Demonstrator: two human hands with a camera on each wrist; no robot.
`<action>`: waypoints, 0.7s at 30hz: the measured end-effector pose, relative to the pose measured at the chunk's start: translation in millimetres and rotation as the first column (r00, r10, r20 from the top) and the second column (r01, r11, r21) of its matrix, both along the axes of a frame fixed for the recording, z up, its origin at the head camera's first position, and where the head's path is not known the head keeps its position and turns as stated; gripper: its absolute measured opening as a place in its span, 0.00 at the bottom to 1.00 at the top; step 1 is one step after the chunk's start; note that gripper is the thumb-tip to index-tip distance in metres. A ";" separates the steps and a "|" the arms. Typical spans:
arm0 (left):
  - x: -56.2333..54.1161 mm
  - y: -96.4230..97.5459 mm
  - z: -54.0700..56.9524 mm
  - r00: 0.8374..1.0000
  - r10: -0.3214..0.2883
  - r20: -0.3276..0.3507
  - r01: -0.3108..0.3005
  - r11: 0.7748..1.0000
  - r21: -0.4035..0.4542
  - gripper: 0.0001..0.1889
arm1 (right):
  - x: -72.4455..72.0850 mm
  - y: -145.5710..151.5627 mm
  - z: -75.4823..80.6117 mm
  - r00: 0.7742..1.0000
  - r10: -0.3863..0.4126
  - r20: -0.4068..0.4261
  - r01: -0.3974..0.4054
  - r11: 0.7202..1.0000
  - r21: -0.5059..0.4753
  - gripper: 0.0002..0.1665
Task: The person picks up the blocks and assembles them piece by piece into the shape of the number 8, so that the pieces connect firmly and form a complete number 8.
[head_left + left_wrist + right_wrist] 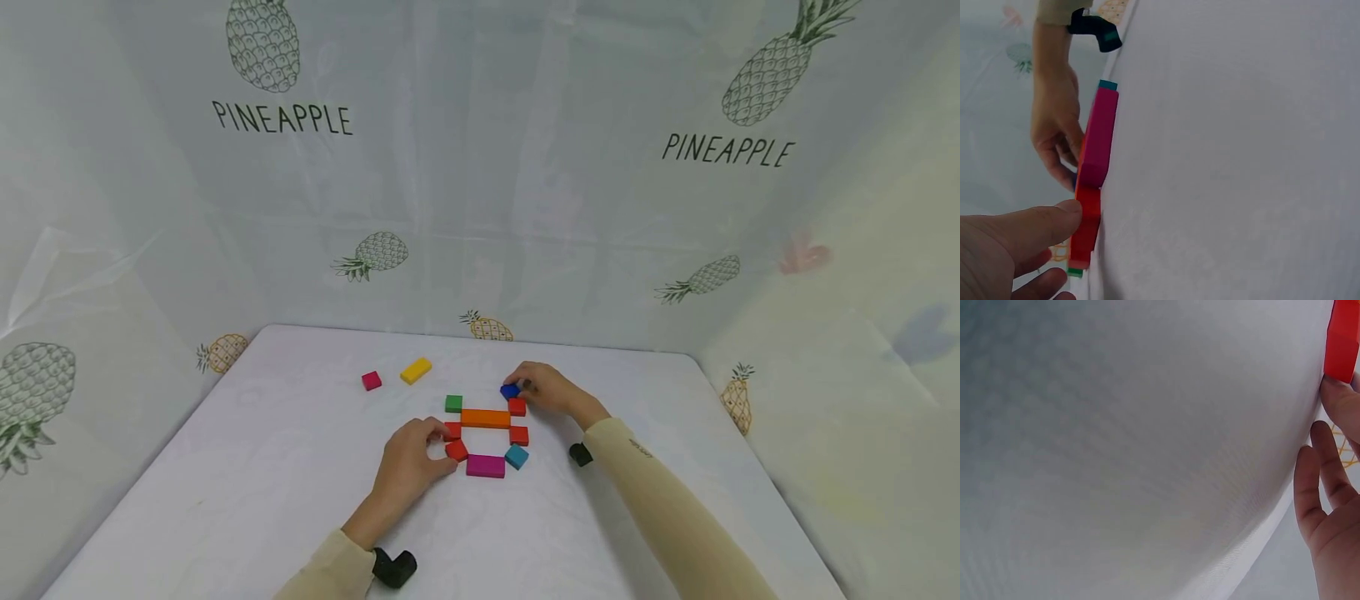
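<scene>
Small coloured blocks form a ring on the white table. On its left side my left hand [408, 458] has thumb and forefinger curved around a tilted red block [456, 451], the thumb [1063, 219] at its side in the left wrist view. Another red block [452, 431] sits just beyond, by the fingertips. At the far right my right hand [550, 387] pinches a dark blue block [510, 391], partly hidden by the fingers. A red block [517, 407] lies right below that hand. An orange bar [485, 418] spans the ring, and a magenta block [485, 467] marks its near side.
A green block [453, 403] lies at the ring's far left. A second right-side red block [519, 436] and a turned light blue block [517, 456] complete the near right. Apart from these, a crimson block [371, 381] and a yellow block [416, 371] lie farther back left.
</scene>
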State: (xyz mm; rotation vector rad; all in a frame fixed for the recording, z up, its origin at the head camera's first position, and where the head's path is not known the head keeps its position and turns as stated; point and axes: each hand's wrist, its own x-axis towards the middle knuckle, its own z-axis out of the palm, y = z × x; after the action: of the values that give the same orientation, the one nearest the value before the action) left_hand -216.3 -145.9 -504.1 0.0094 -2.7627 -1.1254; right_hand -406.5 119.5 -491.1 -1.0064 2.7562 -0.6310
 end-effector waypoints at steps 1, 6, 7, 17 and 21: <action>-0.4 -2.5 2.3 1.000 -0.003 -0.010 0.002 1.000 -0.007 0.22 | 0.1 0.1 0.3 1.000 0.004 0.000 -0.004 1.000 -0.004 0.17; -8.0 -19.6 13.4 0.998 0.013 -0.053 -0.018 0.996 -0.090 0.23 | -0.2 0.1 -0.2 1.000 0.001 -0.003 -0.001 1.000 0.003 0.17; -11.0 -24.1 15.0 0.998 0.017 -0.061 -0.024 0.993 -0.115 0.23 | -0.2 -0.1 -0.6 1.000 -0.002 -0.003 0.002 1.000 0.003 0.17; -52.6 -86.6 34.5 0.993 0.001 -0.116 -0.035 0.958 -0.286 0.26 | 0.4 -0.8 -1.3 1.000 -0.011 0.001 0.011 1.000 0.006 0.17; -69.9 -112.7 36.3 0.994 -0.008 -0.107 -0.025 0.952 -0.306 0.26 | 2.1 -1.1 0.9 1.000 -0.001 -0.006 0.001 1.000 0.004 0.17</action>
State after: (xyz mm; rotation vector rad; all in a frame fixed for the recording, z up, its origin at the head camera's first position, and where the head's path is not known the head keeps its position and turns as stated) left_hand -286.2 -258.5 -467.8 -0.0733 -2.8042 -0.6605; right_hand -404.4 118.4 -490.3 -1.0079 2.7618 -0.6236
